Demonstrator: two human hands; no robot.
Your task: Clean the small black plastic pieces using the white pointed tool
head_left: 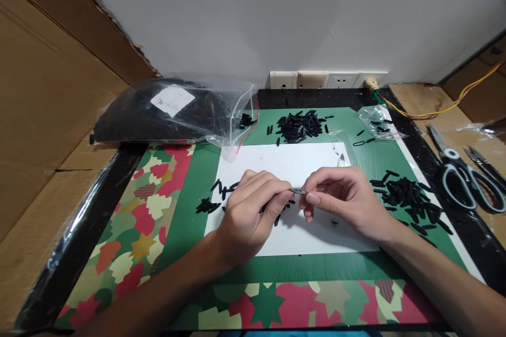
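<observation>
Above the white sheet (292, 160), my left hand (253, 205) is closed, thumb and forefinger pinching one end of a small, narrow dark piece (298, 190). My right hand (342, 197) pinches the other end of the same piece. A pointed metal tip (341, 159) shows just behind the right hand; the rest of that tool is hidden, and I cannot tell whether the hand holds it. Loose black oblong pieces (207, 205) lie left of my left hand, and more are partly hidden beneath the hands. A pile of similar black pieces (407, 194) lies right of my right hand.
Another black heap (300, 126) lies at the back of the green mat (237, 268). A large zip bag (205, 116) of dark contents stands back left. At right are a small clear bag (377, 124), scissors (454, 168) and a pointed tool (484, 163). Sockets (342, 80) line the wall.
</observation>
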